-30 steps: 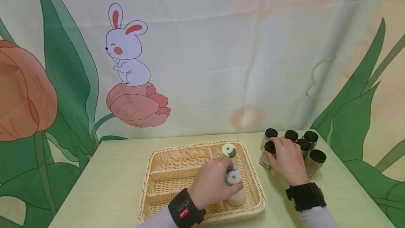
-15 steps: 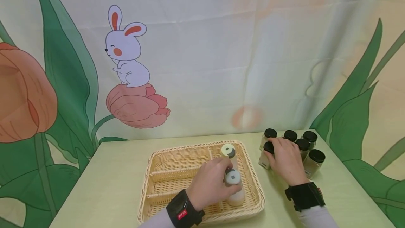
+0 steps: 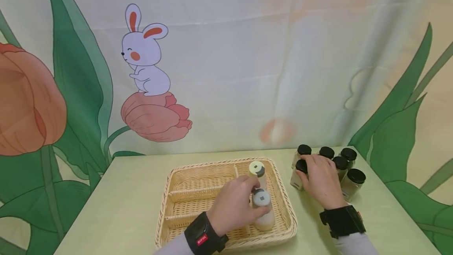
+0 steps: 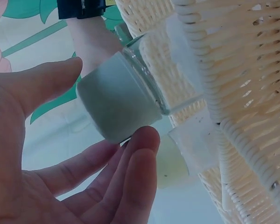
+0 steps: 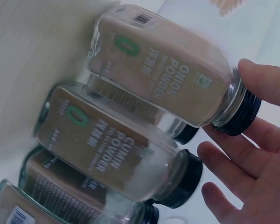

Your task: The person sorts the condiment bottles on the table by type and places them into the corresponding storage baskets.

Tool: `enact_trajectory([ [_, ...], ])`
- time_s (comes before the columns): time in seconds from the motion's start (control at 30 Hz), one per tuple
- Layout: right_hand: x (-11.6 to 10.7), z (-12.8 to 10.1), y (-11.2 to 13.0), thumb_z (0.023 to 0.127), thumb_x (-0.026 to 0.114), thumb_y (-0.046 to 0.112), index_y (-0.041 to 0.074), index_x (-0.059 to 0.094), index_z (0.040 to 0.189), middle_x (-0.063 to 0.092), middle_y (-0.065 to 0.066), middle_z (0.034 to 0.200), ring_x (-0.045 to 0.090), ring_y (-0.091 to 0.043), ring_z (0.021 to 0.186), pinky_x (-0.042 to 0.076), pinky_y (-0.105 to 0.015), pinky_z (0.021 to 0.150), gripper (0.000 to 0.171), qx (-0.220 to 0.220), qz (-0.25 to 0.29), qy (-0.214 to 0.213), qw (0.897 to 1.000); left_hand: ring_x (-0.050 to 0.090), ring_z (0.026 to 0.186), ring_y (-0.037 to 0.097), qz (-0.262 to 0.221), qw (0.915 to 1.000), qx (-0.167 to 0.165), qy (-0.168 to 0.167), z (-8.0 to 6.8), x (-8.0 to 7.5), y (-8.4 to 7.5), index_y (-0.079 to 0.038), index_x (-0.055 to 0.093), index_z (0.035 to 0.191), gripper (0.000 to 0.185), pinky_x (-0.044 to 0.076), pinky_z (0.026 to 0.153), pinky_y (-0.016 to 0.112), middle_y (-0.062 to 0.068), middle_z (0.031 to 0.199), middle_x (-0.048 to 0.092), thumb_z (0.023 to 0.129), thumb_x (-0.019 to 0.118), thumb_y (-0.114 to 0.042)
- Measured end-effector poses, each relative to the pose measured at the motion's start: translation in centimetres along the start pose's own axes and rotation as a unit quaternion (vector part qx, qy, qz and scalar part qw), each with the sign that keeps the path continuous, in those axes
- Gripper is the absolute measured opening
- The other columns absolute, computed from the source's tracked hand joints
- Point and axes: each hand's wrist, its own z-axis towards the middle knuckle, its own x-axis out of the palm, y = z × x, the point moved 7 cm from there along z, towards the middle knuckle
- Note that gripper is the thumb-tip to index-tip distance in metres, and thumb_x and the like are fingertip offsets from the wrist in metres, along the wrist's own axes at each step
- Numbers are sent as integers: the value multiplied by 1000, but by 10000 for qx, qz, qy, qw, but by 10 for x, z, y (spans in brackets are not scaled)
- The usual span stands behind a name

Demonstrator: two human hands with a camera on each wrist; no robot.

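My left hand [image 3: 235,206] curves round the pale grey cap of a bottle [image 3: 263,220] standing in the right compartment of a wicker basket [image 3: 260,242]. In the left wrist view, the fingertips lie along one side of the grey cap [image 4: 116,100] and the thumb extends on the other. A second bottle with a yellowish cap [image 3: 256,166] stands just behind it. On the right, my right hand [image 3: 322,180] holds an onion powder jar [image 5: 163,65] at its black lid between thumb and fingers. A cumin powder jar [image 5: 107,140] is beside it.
Several more glass jars with black lids, including a front right jar [image 3: 352,184], cluster round my right hand. Woven dividers [image 3: 198,195] split the basket's left part into compartments. A printed cloth [image 3: 226,70] hangs behind the pale table [image 3: 116,200].
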Motion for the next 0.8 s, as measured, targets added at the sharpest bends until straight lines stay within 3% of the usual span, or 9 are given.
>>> enact_trajectory([
  [0.27, -20, 7, 8, 79, 80, 19, -1, 62, 114, 63, -18, 100, 54, -41, 104, 35, -56, 95, 45, -39, 62, -91, 9999, 55, 73, 2, 282, 9994, -138, -159, -1, -12, 2, -19, 68, 105, 50, 42, 56, 18, -7, 94, 65, 73, 80, -55],
  [0.53, -50, 16, 23, 78, 82, 20, 0, 62, 116, 63, -16, 103, 55, -40, 101, 38, -57, 89, 47, 49, 177, -282, 9994, 52, 72, 1, 186, 9980, 65, -603, -3, -28, 0, -20, 66, 103, 49, 40, 54, 17, -11, 95, 61, 72, 80, -55],
  [0.67, -67, 19, 32, 76, 83, 18, 0, 62, 117, 63, -16, 101, 57, -38, 95, 41, -57, 82, 49, -15, 472, -535, 9974, 56, 78, 3, 37, 9973, 110, -728, -5, -33, 1, -21, 65, 105, 49, 42, 59, 18, -11, 99, 62, 73, 80, -55],
  [0.8, -83, 21, 42, 76, 84, 14, 1, 62, 118, 63, -14, 101, 57, -36, 94, 40, -55, 84, 49, -57, 941, -748, 9927, 59, 83, 6, -287, 9958, 215, -838, -8, -37, 0, -21, 66, 107, 46, 46, 65, 20, -11, 103, 63, 74, 81, -50],
])
